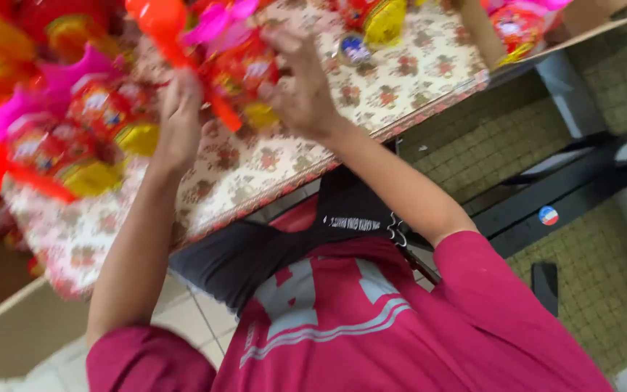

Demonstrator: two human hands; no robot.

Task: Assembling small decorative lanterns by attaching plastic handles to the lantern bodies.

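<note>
My left hand [177, 120] and my right hand [300, 87] are raised over a table covered with a floral cloth [400, 80]. Between them is a red packet toy [244, 69] with an orange stick, a pink fin and a yellow round part. My right hand grips its right side, fingers curled over the top. Fingers up, my left hand is closed at the toy's left side, by the orange stick; motion blur hides the exact contact. I wear a magenta shirt [371, 327].
Several similar red, pink and yellow toys [59, 123] are piled on the table's left. More lie at the far edge [371, 25] and in a cardboard box [520, 29] at top right. A dark bench frame [560, 189] stands on the tiled floor to the right.
</note>
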